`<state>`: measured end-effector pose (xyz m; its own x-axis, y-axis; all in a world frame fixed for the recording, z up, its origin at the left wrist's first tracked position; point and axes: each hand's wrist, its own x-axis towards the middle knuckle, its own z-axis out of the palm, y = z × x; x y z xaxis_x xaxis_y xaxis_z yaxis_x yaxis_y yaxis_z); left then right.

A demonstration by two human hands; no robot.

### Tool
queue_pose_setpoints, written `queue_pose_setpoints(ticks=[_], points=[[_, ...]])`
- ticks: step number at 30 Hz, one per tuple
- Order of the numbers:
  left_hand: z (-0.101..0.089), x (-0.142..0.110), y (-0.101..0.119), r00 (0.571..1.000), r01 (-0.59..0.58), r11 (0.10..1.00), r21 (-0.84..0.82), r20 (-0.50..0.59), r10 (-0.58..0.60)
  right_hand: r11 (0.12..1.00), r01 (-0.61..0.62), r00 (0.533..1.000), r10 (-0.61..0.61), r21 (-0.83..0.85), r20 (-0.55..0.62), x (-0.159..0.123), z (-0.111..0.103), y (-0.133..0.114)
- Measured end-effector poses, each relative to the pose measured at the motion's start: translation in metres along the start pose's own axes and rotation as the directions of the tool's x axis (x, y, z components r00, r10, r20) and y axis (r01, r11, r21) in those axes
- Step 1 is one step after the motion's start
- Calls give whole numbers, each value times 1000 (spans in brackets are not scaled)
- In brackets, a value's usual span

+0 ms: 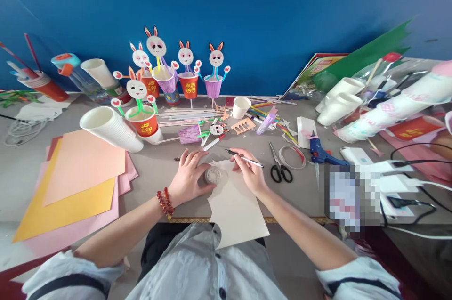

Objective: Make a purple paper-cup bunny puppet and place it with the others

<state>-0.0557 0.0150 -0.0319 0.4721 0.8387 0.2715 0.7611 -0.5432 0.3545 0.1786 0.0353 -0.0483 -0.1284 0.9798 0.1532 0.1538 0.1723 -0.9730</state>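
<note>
Disc (213, 175) in the left hand (189, 175), pen (253, 163) in the right (249, 173)

From my remote seat, I see the clear disc at the tip of the left thumb, on the upper left part of the white paper (240, 210). Left thumb and fingers are bent round its rim, lightly gripping it. I judge it hard, light and smooth, liable to skid on the sheet; I would take it by the rim from two opposite sides and press straight down.

My right hand grasps the pen between thumb and fingers, its dark tip pointing toward the left hand. It looks slim and light, best held on the barrel just behind the tip; I cannot tell whether that tip touches anything.

Between the forearms, the paper overhangs the table (148, 158), its left side curved inward in places. It seems light and fairly stiff, yet easy to crease, so I would take hold of a flat corner and bear down gently.

Just beyond the left fingertips lie a marker (214, 142), a rabbit face (216, 129) and a purple cup (189, 134) on its side. Scissors (278, 162) rest just right of the right hand, with a glue gun (319, 149) farther right. Left of the left hand is coloured paper (88, 163), and beyond it slants a stack of white cups (109, 125). Farthest ahead of both hands is the blue wall (268, 17).
</note>
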Motion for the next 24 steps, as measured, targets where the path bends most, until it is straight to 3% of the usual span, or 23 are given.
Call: queue_pose_setpoints(ticks=[2,4,7,9,13,20,24], points=[[1,0,-1,1000,3,1000,-1,10,-3,1000,17,1000,-16,-6,23,1,-4,-8],[2,0,-1,1000,-2,1000,-1,10,2,996,47,990,-37,-70,139,2,-6,-19],[4,-1,-1,1000,-7,1000,5,-10,7,967,126,928,-36,-221,370,6,-3,-35],[5,-1,-2,1000,0,1000,10,-19,0,939,180,901,-37,-294,432,8,2,-40],[5,-2,-3,1000,-1,1000,12,-1,1,916,220,885,-42,-336,464,11,10,-40],[5,-1,-3,1000,12,1000,5,8,-12,944,200,869,-46,-264,493,16,15,-30],[4,-1,-2,1000,5,1000,-8,17,-5,872,384,840,-193,-304,507,18,17,-34]])
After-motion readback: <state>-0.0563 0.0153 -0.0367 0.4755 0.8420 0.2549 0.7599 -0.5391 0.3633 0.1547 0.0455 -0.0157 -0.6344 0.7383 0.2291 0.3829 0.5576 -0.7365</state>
